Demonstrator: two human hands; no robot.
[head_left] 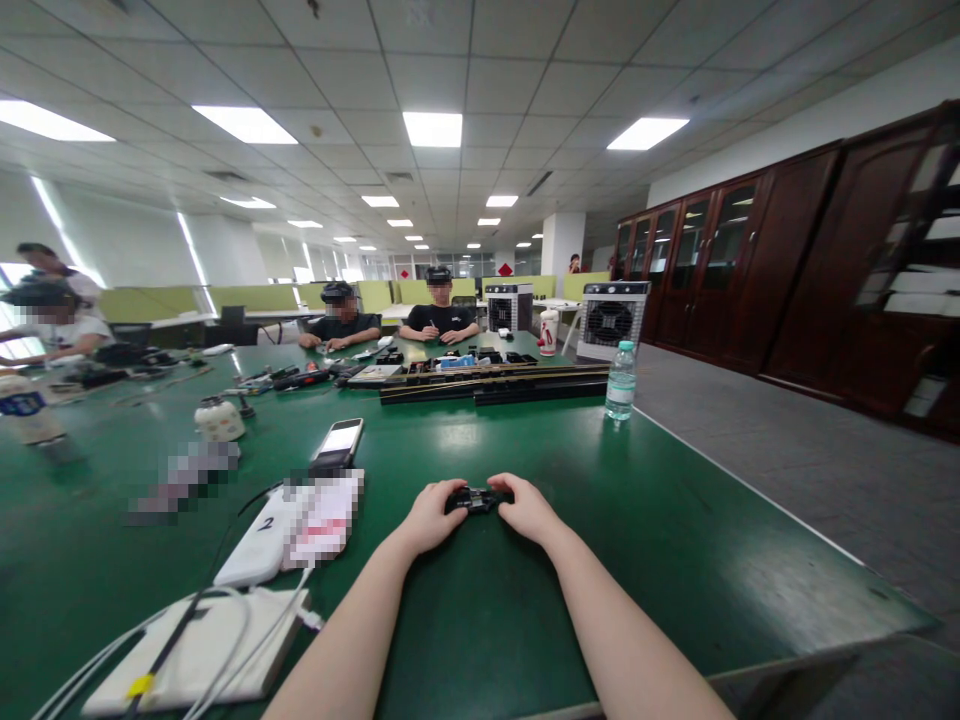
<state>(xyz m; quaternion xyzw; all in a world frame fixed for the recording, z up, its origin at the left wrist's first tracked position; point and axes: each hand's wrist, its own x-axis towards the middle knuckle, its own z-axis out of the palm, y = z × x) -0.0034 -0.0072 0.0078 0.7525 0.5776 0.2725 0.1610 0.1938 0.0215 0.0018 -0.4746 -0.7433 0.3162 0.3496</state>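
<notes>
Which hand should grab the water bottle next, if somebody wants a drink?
Probably the right hand. The bottle stands ahead and to its right, with bare table between. The left hand is farther away. Both hands are on the black thing now.

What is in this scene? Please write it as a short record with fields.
left hand: fingers on the left end of a small black object
right hand: fingers on its right end
surface: green table
left side: phone, white slab marked 2, flat white box with cables across it
right side: upright plastic bottle
beyond hands: long black bars
object type: cannot tell
</notes>
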